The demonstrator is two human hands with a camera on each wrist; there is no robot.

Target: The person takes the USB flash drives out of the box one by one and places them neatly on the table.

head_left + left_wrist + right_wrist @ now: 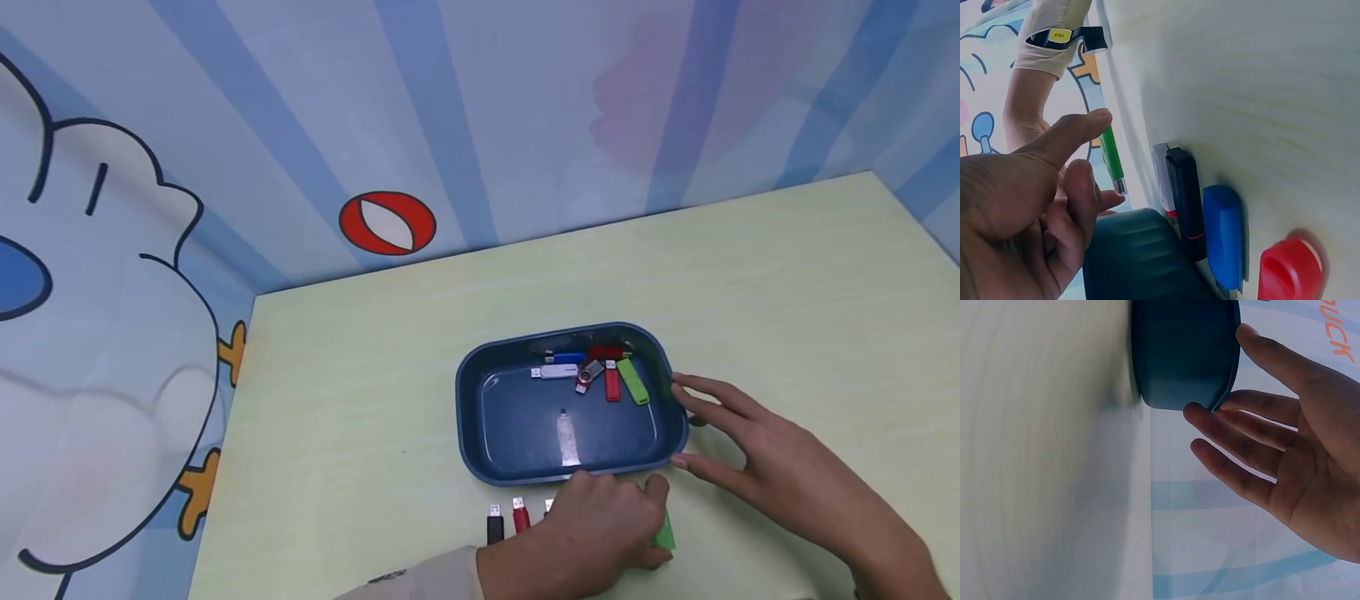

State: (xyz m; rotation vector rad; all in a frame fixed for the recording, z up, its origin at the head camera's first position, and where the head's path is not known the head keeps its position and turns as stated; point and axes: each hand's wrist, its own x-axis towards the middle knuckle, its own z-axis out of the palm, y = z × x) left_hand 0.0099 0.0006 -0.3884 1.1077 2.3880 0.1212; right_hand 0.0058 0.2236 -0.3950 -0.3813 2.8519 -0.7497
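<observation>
My left hand (592, 525) pinches a green USB stick (664, 533) just in front of the dark blue tray (472, 417). In the left wrist view, the metal plug of that green stick points down past the thumb. At the tray's right end, my right hand (772, 467) touches the rim and outer wall with its fingertips, the fingers spread and only slightly bent. Inside the tray lie several USB sticks, among them a white stick (558, 372), a blue stick (566, 358), a red stick (612, 383) and another green stick (633, 383).
On the table (337, 417) before the tray, a black stick (495, 527) and a red stick (521, 517) lie in a row, partly behind my left arm. The left wrist view adds a blue stick (1222, 234) there. A printed wall (525, 125) borders the table's back.
</observation>
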